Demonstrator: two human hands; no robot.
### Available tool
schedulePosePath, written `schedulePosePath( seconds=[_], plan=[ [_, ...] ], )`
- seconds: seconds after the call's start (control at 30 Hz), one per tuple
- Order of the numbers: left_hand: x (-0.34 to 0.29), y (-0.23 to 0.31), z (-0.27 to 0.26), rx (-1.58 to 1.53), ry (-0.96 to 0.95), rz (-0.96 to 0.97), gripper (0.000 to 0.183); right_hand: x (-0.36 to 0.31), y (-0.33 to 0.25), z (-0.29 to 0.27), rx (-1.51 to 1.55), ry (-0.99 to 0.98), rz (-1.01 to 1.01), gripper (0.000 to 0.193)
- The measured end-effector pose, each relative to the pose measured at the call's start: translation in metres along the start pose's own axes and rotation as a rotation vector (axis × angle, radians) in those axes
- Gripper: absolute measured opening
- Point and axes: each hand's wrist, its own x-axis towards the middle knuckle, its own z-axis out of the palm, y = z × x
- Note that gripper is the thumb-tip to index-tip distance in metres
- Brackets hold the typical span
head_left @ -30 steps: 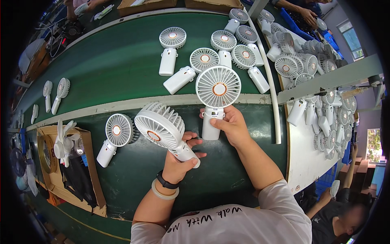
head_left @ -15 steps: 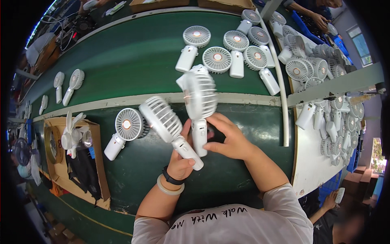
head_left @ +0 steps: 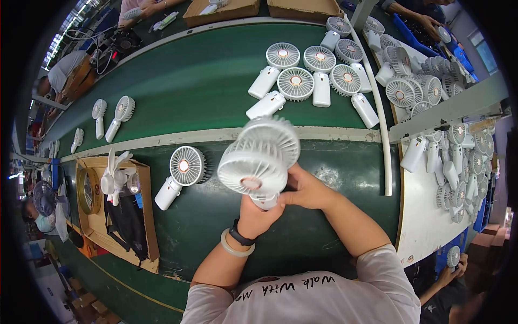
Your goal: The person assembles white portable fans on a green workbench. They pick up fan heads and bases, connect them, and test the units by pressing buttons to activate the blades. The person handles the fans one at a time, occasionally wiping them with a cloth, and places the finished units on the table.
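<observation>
Two white handheld fans are up in front of me, their round heads overlapping and blurred. The nearer handheld fan [head_left: 251,167] tilts its grille and orange-ringed centre toward me, and my left hand [head_left: 258,218] is closed around its handle. Behind it shows the second handheld fan [head_left: 283,132], its handle hidden. My right hand [head_left: 310,189] is closed beside the left one, its thumb near the base of the fan heads; the other fan's handle appears to be in its grip. On the green worktop to the left lies another white fan [head_left: 187,166], not touched.
Several white fans [head_left: 295,83] lie on the green belt [head_left: 178,81] beyond a pale rail. A cardboard box [head_left: 145,216] with a bunny-eared fan and black cloth stands left. On the right, a white table [head_left: 426,216] holds piled fans behind a white pole [head_left: 384,140]. Co-workers' hands [head_left: 429,24] show at the edges.
The nearer fan has turned from sideways to face me, and both fan heads have come together and overlap. My hands have drawn close. The view has shifted slightly.
</observation>
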Motion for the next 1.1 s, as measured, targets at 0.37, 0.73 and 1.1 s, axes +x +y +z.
schedulePosePath(
  seconds=[0.37,0.73,1.1],
  plan=[
    [-0.032,0.042,0.049,0.516,0.045,0.345,0.089,-0.004,-0.009,0.009,1.018,-0.022,0.062,0.077],
    [-0.011,0.039,0.068,0.978,-0.024,0.692,0.041,-0.016,-0.016,-0.006,1.067,0.195,0.071,0.06],
    [0.142,0.006,0.009,1.438,0.246,0.304,0.065,-0.206,-0.121,-0.073,-0.689,0.66,0.283,0.064]
  ],
)
